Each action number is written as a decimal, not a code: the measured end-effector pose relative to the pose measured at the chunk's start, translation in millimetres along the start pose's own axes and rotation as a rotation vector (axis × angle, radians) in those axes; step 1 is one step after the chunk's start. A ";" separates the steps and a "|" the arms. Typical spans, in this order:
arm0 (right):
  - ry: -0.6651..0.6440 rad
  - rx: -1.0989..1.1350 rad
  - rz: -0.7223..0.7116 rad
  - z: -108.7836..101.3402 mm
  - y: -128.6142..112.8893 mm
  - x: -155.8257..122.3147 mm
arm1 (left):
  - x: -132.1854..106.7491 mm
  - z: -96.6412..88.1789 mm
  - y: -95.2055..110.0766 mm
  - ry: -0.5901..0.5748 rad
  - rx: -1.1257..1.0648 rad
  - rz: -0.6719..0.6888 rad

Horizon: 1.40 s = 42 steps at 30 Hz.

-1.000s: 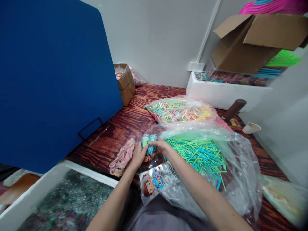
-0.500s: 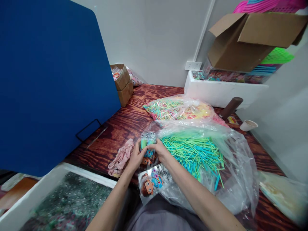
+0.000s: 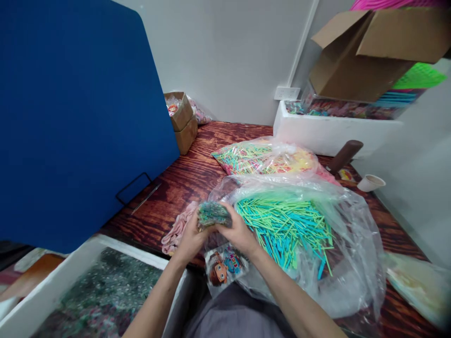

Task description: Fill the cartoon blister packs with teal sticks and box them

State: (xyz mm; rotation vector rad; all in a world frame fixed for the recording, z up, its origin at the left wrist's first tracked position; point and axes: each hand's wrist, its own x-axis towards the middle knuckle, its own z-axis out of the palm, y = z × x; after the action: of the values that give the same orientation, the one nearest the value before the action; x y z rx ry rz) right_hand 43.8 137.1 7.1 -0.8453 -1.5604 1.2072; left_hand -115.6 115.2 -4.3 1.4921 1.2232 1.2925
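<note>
Both of my hands hold one small packet of green and blue sticks [image 3: 213, 215] above the table's front edge. My left hand [image 3: 190, 239] grips its left end and my right hand [image 3: 237, 231] pinches its right end. The packet lies tilted flat, its end facing me. Just below my hands lies a clear cartoon-printed pouch [image 3: 224, 268]. To the right of my hands a large open plastic bag [image 3: 296, 230] is full of loose green and blue sticks.
A pink cloth [image 3: 176, 230] lies left of my hands. A second bag of mixed coloured sticks [image 3: 264, 157] sits behind. White foam bins stand at front left [image 3: 66, 277] and back right [image 3: 331, 134]. A blue panel [image 3: 70, 117] stands at left, a paper cup [image 3: 370, 182] at right.
The packet stood upright between my hands before; now it is turned over flat and raised slightly, with both hands still gripping it.
</note>
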 end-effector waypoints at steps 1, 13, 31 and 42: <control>0.017 -0.001 0.043 -0.8 9.4 -1.7 | -1.1 1.9 -4.4 -0.029 -0.010 -0.010; -0.013 0.083 0.058 -2.0 -6.7 -7.0 | -4.5 4.8 9.4 0.029 -0.086 0.031; -0.515 0.156 0.418 86.5 -49.1 -66.5 | -162.0 -269.1 17.3 0.066 0.033 -0.648; -0.806 -0.381 0.042 142.4 -15.9 -106.7 | -133.7 -346.6 -99.4 0.402 0.406 -0.586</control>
State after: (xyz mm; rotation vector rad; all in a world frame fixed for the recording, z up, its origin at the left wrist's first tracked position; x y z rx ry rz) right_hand -58.8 -7.6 -14.2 -0.6488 -2.4902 1.3916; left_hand -475.3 -2.2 -73.0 1.0132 2.0969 0.9946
